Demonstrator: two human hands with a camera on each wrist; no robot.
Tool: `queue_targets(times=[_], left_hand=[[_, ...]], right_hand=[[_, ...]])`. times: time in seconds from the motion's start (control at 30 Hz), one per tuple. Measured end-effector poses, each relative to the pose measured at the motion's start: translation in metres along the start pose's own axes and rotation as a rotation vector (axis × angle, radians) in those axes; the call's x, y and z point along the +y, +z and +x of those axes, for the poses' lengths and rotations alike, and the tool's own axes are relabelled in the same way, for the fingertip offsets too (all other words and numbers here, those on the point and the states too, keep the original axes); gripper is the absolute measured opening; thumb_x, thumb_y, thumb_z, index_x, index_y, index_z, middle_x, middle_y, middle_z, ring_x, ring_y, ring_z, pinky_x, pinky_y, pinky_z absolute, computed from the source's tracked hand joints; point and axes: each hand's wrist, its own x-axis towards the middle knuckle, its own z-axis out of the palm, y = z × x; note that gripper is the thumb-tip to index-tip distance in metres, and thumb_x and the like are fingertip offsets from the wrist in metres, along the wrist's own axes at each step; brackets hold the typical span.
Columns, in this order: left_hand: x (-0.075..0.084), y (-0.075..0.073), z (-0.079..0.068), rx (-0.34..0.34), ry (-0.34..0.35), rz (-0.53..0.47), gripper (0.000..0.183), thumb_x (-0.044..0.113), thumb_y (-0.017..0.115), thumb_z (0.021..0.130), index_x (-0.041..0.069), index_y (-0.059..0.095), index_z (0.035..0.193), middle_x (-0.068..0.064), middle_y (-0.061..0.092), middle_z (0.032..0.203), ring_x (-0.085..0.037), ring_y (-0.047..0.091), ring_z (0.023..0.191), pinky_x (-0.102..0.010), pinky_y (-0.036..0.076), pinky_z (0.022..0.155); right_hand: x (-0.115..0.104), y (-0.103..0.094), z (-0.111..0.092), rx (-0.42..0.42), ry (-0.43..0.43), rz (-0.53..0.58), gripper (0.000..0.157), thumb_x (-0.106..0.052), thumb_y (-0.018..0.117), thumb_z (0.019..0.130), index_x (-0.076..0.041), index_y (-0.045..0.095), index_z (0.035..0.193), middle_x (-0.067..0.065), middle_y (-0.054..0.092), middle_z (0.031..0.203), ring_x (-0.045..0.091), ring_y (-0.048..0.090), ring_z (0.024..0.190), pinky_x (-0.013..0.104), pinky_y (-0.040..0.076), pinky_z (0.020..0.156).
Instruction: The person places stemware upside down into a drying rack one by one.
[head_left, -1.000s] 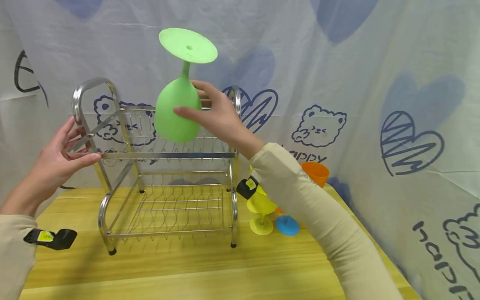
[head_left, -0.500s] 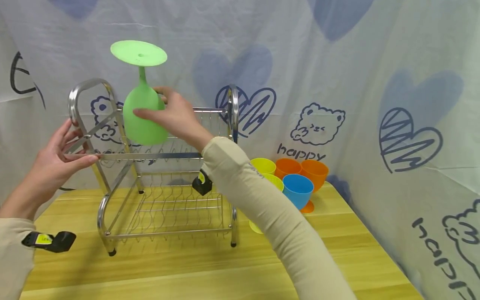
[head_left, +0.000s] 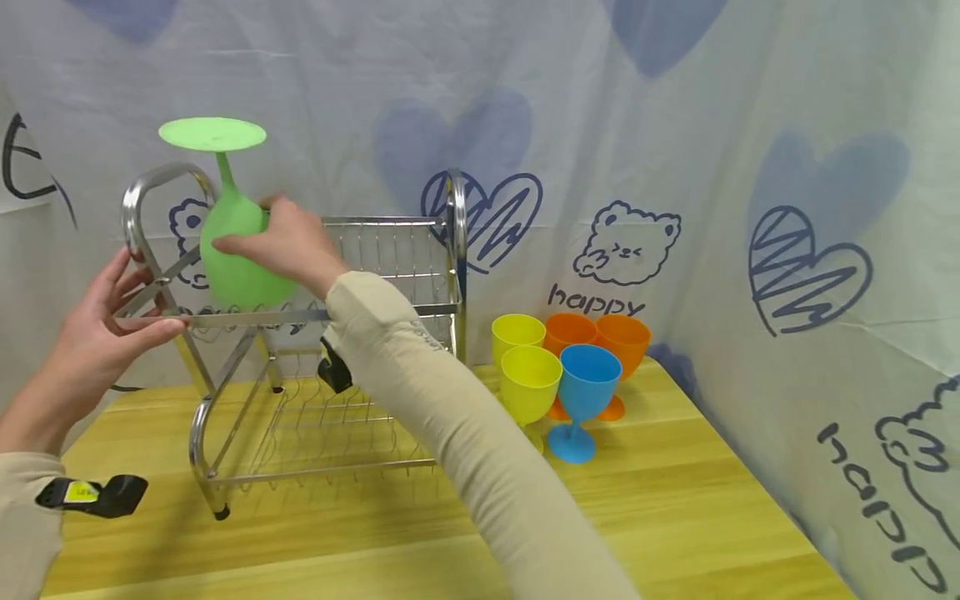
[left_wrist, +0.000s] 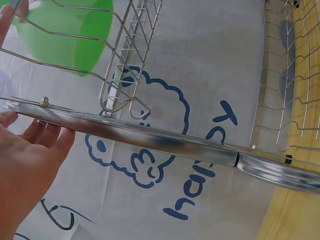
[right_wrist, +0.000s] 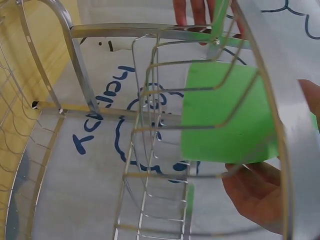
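Note:
Upside down, a green plastic goblet (head_left: 240, 254) is held by its bowl in my right hand (head_left: 296, 246), thumb on the near side. Its foot points up and its rim is low over the left end of the upper tier of a metal dish rack (head_left: 247, 318). Through the tier's wires, the right wrist view shows the green bowl (right_wrist: 230, 115) with the right fingers (right_wrist: 255, 195) against it. My left hand (head_left: 93, 342) grips the rack's upper left corner, thumb along the front bar. In the left wrist view its fingertips (left_wrist: 62, 140) press on the side bar.
Right of the rack stand upright goblets: two yellow (head_left: 531, 379), one blue (head_left: 588, 383) and two orange (head_left: 626, 342). The rack's lower wire tier (head_left: 330, 417) sits above the wooden table (head_left: 675, 517). A patterned cloth (head_left: 337, 83) hangs close behind.
The right hand has carried the green goblet leftward and down, from above the middle of the upper tier to its left end. The left hand keeps its hold on the rack.

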Motion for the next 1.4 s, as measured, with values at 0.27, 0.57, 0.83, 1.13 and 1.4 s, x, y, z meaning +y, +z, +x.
queue_targets(times=[0.27,0.57,0.83,1.13,1.4], left_hand=[[0.004,-0.001,-0.005,0.005,0.021,-0.019,0.09,0.001,0.056,0.097,0.036,-0.004,0.154,-0.009,0.002,0.161,-0.036,0.028,0.138,-0.005,0.041,0.086],[0.004,0.003,-0.005,-0.009,0.013,-0.122,0.09,-0.001,0.056,0.096,0.035,-0.001,0.155,-0.006,0.0,0.161,-0.026,0.028,0.14,-0.01,0.038,0.094],[0.003,0.003,-0.006,0.001,-0.002,-0.114,0.089,0.002,0.057,0.096,0.036,-0.002,0.154,-0.005,0.001,0.161,-0.03,0.027,0.14,-0.011,0.038,0.095],[0.004,0.001,-0.007,-0.02,-0.024,-0.186,0.088,0.003,0.056,0.097,0.037,0.0,0.154,-0.003,0.0,0.162,-0.031,0.022,0.142,-0.014,0.036,0.1],[0.007,-0.002,-0.01,-0.032,-0.036,-0.149,0.086,0.004,0.055,0.098,0.04,0.0,0.154,-0.001,0.001,0.162,-0.024,0.029,0.14,-0.016,0.035,0.102]], right_hand=[[-0.006,0.021,0.001,-0.006,0.076,-0.067,0.04,-0.039,0.08,0.078,-0.015,0.061,0.105,-0.005,0.058,0.08,0.007,0.053,0.067,0.019,0.045,0.053],[-0.005,0.028,0.002,-0.022,0.05,-0.155,0.036,-0.043,0.077,0.08,-0.016,0.062,0.098,-0.006,0.058,0.077,0.006,0.053,0.064,0.019,0.045,0.051],[-0.005,0.031,0.004,-0.053,0.034,-0.221,0.038,-0.049,0.073,0.083,-0.019,0.06,0.102,-0.008,0.057,0.079,0.005,0.053,0.065,0.019,0.044,0.052],[-0.002,0.028,0.003,-0.092,0.022,-0.181,0.042,-0.046,0.071,0.085,-0.016,0.059,0.113,-0.005,0.06,0.086,0.006,0.055,0.069,0.019,0.046,0.056],[-0.006,0.031,0.003,-0.113,0.056,-0.218,0.058,-0.048,0.07,0.085,-0.018,0.051,0.131,-0.006,0.059,0.095,0.007,0.055,0.078,0.021,0.047,0.062]])
